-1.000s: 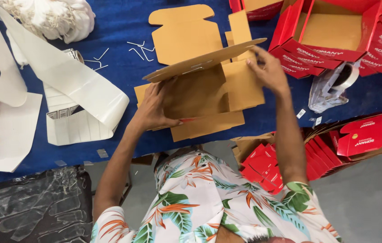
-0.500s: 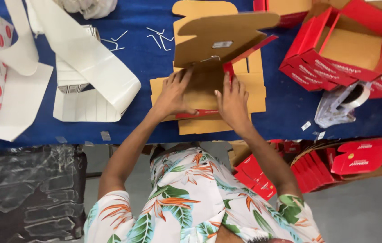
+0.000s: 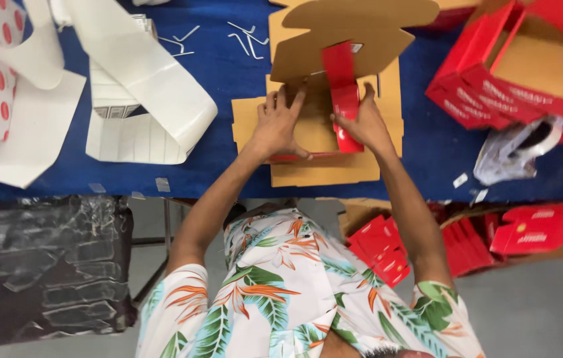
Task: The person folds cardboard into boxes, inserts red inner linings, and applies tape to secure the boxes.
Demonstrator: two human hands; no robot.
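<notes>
We have the flat cardboard box blank (image 3: 321, 126) lying on the blue counter (image 3: 228, 79), brown side up, with its big top flap raised and one red-faced side flap (image 3: 342, 93) standing upright in the middle. Our left hand (image 3: 280, 126) presses spread fingers flat on the panel just left of that flap; our right hand (image 3: 361, 122) pinches the flap's lower part — so the hands sit close together, one splayed, one clamped on the red flap. We judge the box is mid-fold, walls only starting to rise. A further fold would call for the panel held steady and the flap kept along its crease. Beyond lie white paper strips (image 3: 142, 86), finished red boxes (image 3: 527, 66) and, below the counter edge, stacked red blanks (image 3: 377, 248).
</notes>
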